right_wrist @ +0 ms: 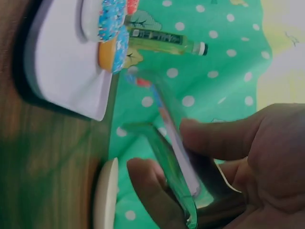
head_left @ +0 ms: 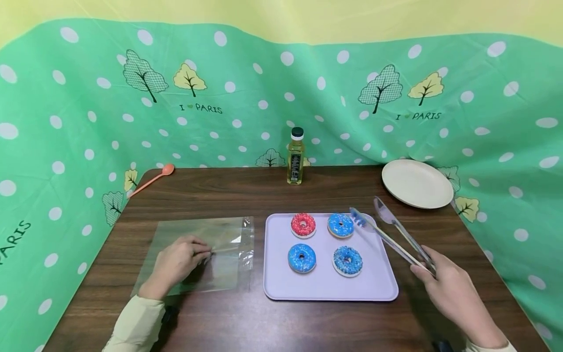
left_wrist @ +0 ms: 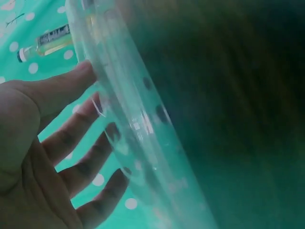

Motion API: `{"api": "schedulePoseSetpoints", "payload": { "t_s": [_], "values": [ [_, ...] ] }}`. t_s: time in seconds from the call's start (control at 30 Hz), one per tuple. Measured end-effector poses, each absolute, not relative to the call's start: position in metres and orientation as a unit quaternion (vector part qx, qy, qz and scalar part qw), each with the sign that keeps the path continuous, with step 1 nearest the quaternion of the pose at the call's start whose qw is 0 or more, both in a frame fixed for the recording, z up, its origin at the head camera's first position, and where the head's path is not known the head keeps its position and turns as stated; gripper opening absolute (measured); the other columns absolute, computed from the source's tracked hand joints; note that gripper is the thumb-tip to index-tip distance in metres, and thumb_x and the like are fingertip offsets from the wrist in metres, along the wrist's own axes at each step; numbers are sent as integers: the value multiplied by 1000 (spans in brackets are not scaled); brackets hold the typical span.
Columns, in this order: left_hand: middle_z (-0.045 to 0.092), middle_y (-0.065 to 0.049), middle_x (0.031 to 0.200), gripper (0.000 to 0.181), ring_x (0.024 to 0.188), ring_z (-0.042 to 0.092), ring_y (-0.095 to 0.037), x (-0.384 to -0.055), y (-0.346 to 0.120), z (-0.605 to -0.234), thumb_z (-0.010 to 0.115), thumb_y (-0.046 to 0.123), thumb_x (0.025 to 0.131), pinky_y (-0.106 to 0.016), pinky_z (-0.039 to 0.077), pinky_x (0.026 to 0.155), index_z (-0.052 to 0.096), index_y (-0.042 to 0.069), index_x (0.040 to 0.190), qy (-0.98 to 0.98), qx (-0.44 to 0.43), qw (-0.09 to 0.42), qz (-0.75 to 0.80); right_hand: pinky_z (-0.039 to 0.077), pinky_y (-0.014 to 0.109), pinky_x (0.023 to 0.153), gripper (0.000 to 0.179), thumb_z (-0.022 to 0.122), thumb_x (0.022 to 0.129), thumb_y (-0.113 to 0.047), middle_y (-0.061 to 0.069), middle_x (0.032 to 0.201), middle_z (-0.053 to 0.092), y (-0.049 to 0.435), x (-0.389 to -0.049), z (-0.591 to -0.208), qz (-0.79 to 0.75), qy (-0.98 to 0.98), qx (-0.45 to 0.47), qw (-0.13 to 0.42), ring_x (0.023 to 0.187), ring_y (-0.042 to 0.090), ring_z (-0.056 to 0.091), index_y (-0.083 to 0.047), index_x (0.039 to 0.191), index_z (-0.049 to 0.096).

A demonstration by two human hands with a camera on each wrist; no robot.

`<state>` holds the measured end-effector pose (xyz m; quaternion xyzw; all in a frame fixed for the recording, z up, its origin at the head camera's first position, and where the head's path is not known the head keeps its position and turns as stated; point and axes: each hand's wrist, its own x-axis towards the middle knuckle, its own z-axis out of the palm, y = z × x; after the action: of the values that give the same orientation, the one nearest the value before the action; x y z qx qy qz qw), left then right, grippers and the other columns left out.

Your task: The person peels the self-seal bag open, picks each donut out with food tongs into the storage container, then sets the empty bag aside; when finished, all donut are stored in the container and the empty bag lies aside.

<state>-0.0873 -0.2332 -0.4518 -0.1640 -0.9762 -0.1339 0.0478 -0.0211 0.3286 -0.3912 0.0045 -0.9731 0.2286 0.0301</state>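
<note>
My left hand (head_left: 182,256) is over a clear plastic bag (head_left: 224,276) lying on the table. Its fingertips touch the film; in the left wrist view, thumb and fingers (left_wrist: 88,169) stand apart from each other. My right hand (head_left: 453,288) grips a pair of tongs (right_wrist: 174,138) between thumb and fingers. The tongs' arms are spread, one tip overlapping the right edge of the lilac tray (head_left: 281,291), near a blue doughnut (head_left: 334,226). Two other blue doughnuts, one plain-topped (head_left: 295,264) and one thickly sprinkled (head_left: 343,268), and a red doughnut (head_left: 299,231) lie on this tray.
A bottle of yellow oil (head_left: 295,159) stands upright at the back of the table. An off-white plate (head_left: 418,183) sits at the back right corner. At the back left lies a pink spoon (head_left: 167,169). A green dotted cloth (head_left: 237,78) hangs around the table (head_left: 220,322).
</note>
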Motion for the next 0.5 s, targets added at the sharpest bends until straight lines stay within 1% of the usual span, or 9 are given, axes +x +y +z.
{"api": "schedulePoseSetpoints", "payload": {
  "t_s": [0.07,0.13,0.2,0.23,0.3,0.43,0.5],
  "values": [
    [71,8,105,11,98,67,-19,-88,-232,-451,79,22,89,-39,57,65,83,21,99,-978,-159,45,-125,45,64,78,47,62,101,-16,35,116,59,333,-21,-394,228,-973,-2,26,107,56,55,12,135,47],
    [72,8,104,10,94,68,-19,-88,-231,-451,80,22,88,-38,55,58,83,21,97,-980,-157,43,-119,45,63,76,43,61,101,-14,36,114,59,337,-22,-397,225,-974,-10,26,105,57,55,13,132,48],
    [72,8,103,9,91,69,-19,-88,-229,-451,80,21,87,-38,54,55,83,21,96,-981,-154,41,-113,45,63,73,37,61,101,-12,34,106,60,341,-23,-399,222,-975,-15,31,100,56,57,13,126,50],
    [72,7,103,9,90,69,-19,-88,-229,-451,80,21,88,-38,54,53,83,21,96,-982,-151,38,-111,45,64,73,37,60,101,-11,35,106,60,343,-24,-399,220,-975,-19,28,100,58,57,14,125,49],
    [72,7,103,8,89,70,-20,-88,-228,-452,80,21,87,-38,53,52,83,21,96,-983,-145,29,-108,45,66,75,39,57,102,-12,39,109,57,347,-25,-401,216,-976,-32,16,102,61,54,17,127,47],
    [71,5,107,13,89,69,-21,-87,-227,-452,82,19,86,-38,52,50,83,20,99,-984,-135,5,-118,41,70,83,51,51,105,-15,47,121,46,355,-27,-403,214,-974,-63,-31,110,67,44,24,132,37],
    [70,4,107,16,88,69,-21,-87,-227,-452,83,17,85,-38,52,51,82,19,100,-983,-131,-1,-127,42,70,83,55,51,104,-18,49,119,45,358,-29,-404,209,-973,-77,-55,109,67,43,27,132,35]
  ]
}}
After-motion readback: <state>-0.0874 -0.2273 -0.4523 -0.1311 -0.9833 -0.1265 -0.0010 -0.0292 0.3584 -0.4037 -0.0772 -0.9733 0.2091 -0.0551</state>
